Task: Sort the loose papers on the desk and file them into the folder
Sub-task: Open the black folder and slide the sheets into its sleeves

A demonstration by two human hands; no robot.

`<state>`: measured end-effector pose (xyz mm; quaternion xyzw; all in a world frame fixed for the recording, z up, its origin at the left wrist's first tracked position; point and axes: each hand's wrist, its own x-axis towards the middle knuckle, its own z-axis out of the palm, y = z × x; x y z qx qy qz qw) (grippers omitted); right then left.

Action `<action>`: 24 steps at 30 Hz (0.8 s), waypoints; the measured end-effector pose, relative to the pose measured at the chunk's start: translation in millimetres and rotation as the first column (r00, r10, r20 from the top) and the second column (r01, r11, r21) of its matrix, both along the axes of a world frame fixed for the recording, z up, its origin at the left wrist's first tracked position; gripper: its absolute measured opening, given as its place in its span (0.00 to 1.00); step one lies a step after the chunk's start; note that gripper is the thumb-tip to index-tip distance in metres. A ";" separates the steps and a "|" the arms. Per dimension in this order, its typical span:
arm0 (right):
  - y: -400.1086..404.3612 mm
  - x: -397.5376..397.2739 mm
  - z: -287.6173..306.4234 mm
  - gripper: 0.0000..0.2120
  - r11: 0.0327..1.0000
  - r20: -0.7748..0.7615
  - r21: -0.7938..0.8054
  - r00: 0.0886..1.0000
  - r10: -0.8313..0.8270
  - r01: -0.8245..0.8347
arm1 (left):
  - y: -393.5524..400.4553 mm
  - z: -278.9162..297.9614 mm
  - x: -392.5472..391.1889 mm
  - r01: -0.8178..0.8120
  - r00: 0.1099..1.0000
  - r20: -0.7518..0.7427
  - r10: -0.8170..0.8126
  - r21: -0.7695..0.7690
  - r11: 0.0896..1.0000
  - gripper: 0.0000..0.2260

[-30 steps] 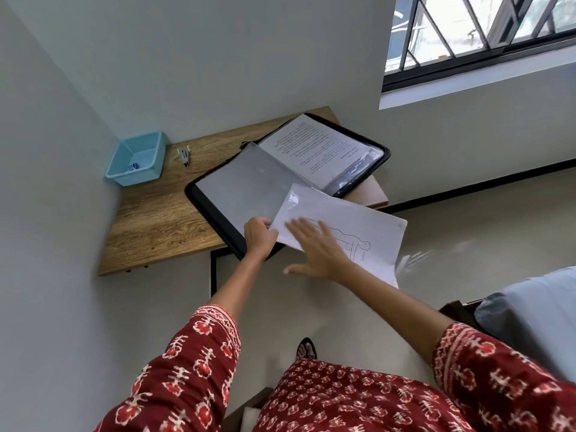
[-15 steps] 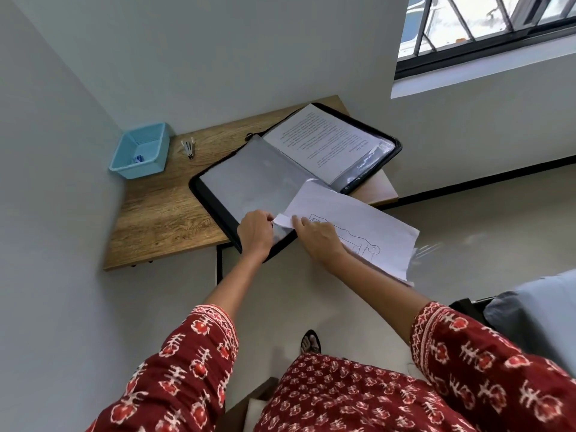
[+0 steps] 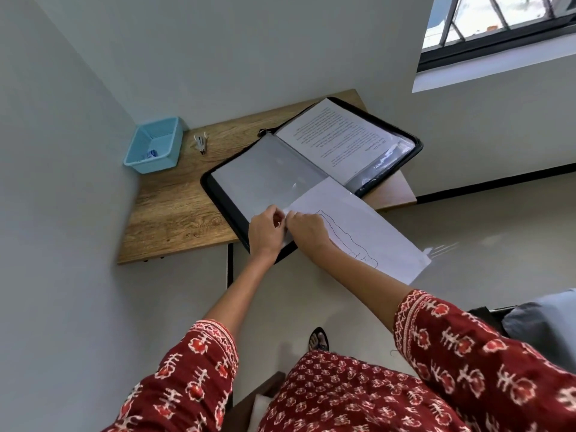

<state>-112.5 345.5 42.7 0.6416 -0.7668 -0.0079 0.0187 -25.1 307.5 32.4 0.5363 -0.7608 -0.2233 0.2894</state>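
Just below the centre of the frame, both hands close together at the near edge of the open black folder (image 3: pixel 314 169). Left hand (image 3: pixel 265 229) curled, fingertips pinching the edge of a clear plastic sleeve (image 3: pixel 265 173) on the folder's left page. Right hand (image 3: pixel 307 227) just beside it, fingers bent and pinching the near corner of a white sheet with a line drawing (image 3: pixel 367 235). Sheet's upper part lying over the folder's lower right edge, the rest slanting down to the right, past the desk edge and above the floor. Whether the corner has gone inside the sleeve, not clear behind the fingers. On the folder's right page, toward the upper right of centre, a printed page of text (image 3: pixel 336 135) under glossy plastic. Folder lying at an angle on the wooden desk (image 3: pixel 174 213), its near corner jutting past the desk's front edge. At the upper left of the desk, in the wall corner, a light blue plastic tray (image 3: pixel 156 145) with a small item inside, too small to make out. Just right of the tray, a small dark and white object (image 3: pixel 200 143), perhaps a clip or stapler, hard to tell. Red patterned sleeves across the bottom of the frame, and a window (image 3: pixel 498 23) with bars at the upper right.
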 end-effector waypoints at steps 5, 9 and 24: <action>-4.3 -7.7 -10.3 0.10 0.994 0.329 0.082 0.944 0.038 -0.068 | -6.8 -13.0 1.9 -0.329 0.826 -0.359 0.435 0.319 0.889 0.16; 0.6 -15.2 -24.4 0.23 0.967 0.464 0.140 0.877 0.125 -0.212 | -11.3 -27.2 -0.9 -0.240 0.645 -0.405 0.648 0.698 0.675 0.23; 57.4 -107.6 -67.2 0.24 0.689 0.475 -0.041 0.621 -0.624 0.724 | -7.0 -26.2 -2.8 -0.180 0.756 -0.360 0.546 0.688 0.703 0.10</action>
